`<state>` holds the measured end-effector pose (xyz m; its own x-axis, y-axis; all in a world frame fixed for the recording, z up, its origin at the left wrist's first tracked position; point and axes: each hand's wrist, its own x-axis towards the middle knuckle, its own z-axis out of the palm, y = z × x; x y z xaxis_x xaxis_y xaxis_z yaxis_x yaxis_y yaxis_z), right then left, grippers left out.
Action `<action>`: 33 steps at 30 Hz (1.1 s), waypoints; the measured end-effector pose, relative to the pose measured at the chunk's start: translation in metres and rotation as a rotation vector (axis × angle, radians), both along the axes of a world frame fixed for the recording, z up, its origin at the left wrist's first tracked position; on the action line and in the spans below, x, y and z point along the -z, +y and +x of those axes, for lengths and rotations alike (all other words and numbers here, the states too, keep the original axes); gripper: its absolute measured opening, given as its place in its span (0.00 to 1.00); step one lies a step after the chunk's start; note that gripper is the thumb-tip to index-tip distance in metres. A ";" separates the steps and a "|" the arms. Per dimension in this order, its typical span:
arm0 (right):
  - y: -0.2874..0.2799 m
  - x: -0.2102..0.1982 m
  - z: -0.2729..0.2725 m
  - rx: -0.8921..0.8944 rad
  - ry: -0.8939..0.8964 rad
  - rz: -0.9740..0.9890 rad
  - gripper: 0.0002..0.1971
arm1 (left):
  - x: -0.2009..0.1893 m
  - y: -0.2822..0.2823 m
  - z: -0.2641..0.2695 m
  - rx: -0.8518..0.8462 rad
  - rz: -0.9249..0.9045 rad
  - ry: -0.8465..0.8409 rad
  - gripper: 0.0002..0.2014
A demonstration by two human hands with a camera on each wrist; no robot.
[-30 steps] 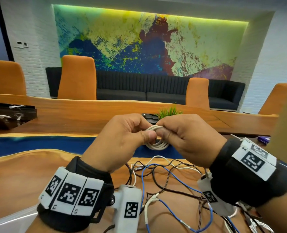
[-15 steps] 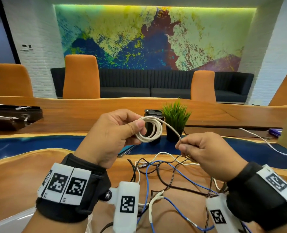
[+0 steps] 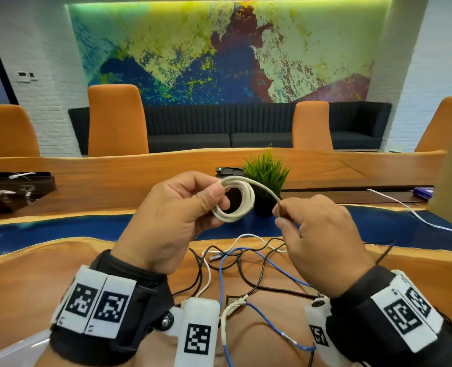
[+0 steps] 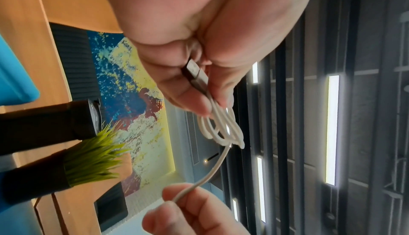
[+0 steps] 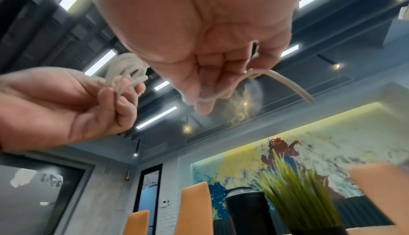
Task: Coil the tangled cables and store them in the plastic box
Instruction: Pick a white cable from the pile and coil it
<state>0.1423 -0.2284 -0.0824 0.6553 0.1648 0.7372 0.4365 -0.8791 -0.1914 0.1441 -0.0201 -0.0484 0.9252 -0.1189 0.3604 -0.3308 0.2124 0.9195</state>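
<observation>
White cable [image 3: 234, 201]: smooth, round cord wound into a small flat ring of several turns, held up in the air above the table, in front of the potted plant.
Left hand [image 3: 176, 218]: thumb and fingers pinch the near side of the ring; the left wrist view shows a metal USB plug [image 4: 196, 71] tucked between the fingers with the loops hanging below.
Right hand [image 3: 317, 241]: just beside the left, not touching it, fingers curled and pinching the loose tail that runs off the top of the ring.
Tail end: in the right wrist view a short stiff length pokes out past the fingers; its tip is blurred.
Cable tangle [image 3: 246, 271]: thin black, blue and white leads crossing loosely on the table below the hands; where each one ends is hard to follow, and the wrists cover part of it.
Table [image 3: 21, 282]: glossy warm wood with a wavy edge and a deep blue strip through it.
Plastic box [image 3: 10, 352]: only a pale translucent corner shows at the lower left edge, cut off by the frame.
Potted plant [image 3: 267, 176]: spiky green tuft in a dark pot.
Wristbands [image 3: 100, 303]: black fabric with white square-patterned tags.
</observation>
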 end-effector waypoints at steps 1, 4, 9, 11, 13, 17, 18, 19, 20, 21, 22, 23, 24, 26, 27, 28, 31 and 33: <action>0.000 0.001 0.000 -0.047 0.009 0.031 0.06 | 0.000 0.001 0.002 -0.041 -0.015 -0.008 0.08; -0.003 -0.002 -0.002 -0.136 -0.049 0.138 0.15 | 0.001 0.004 0.005 -0.134 -0.001 -0.042 0.06; -0.004 -0.012 -0.007 -0.437 0.089 0.513 0.12 | -0.001 0.005 0.002 -0.155 0.037 -0.064 0.08; -0.009 -0.015 -0.003 -0.420 0.086 0.543 0.11 | -0.005 0.006 0.001 -0.116 -0.009 -0.038 0.08; -0.016 -0.012 0.002 -0.267 -0.040 0.347 0.10 | -0.008 0.007 -0.002 -0.068 -0.057 -0.016 0.07; -0.023 -0.005 0.011 -0.088 -0.158 0.142 0.10 | -0.010 0.001 -0.008 0.003 -0.057 -0.019 0.08; -0.024 -0.005 0.012 -0.090 -0.160 0.141 0.09 | -0.009 -0.001 -0.009 0.021 -0.055 -0.018 0.08; -0.025 -0.005 0.012 -0.100 -0.162 0.136 0.08 | -0.009 -0.003 -0.010 0.034 -0.057 -0.014 0.08; -0.026 -0.005 0.012 -0.105 -0.161 0.119 0.07 | -0.009 -0.004 -0.010 0.044 -0.060 -0.012 0.08; -0.027 -0.006 0.012 -0.095 -0.155 0.096 0.06 | -0.009 -0.005 -0.010 0.050 -0.063 -0.013 0.07; -0.028 -0.007 0.011 -0.081 -0.134 0.075 0.05 | -0.008 -0.005 -0.010 0.057 -0.066 -0.015 0.07; -0.028 -0.007 0.011 -0.079 -0.090 0.076 0.05 | -0.008 -0.006 -0.009 0.064 -0.069 -0.018 0.07; -0.027 -0.007 0.010 -0.100 -0.022 0.122 0.05 | -0.008 -0.006 -0.009 0.071 -0.071 -0.020 0.07; -0.023 -0.010 0.007 -0.213 0.163 0.410 0.07 | -0.007 -0.006 -0.009 0.083 -0.063 -0.023 0.07; -0.021 -0.012 0.004 -0.285 0.241 0.604 0.07 | -0.006 -0.006 -0.009 0.085 -0.052 -0.028 0.07; -0.017 -0.015 0.002 -0.348 0.300 0.791 0.07 | -0.005 -0.006 -0.009 0.088 -0.035 -0.035 0.06; -0.009 -0.019 -0.001 -0.490 0.437 1.229 0.06 | -0.003 -0.008 -0.010 0.114 0.027 -0.055 0.05; -0.008 -0.019 0.000 -0.573 0.522 1.448 0.05 | -0.001 -0.012 -0.012 0.133 0.060 -0.050 0.05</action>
<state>0.1420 -0.2360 -0.0630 0.9676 -0.1302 0.2163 0.2508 0.3958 -0.8834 0.1319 -0.0316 -0.0476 0.8809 -0.2618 0.3944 -0.3494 0.2023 0.9149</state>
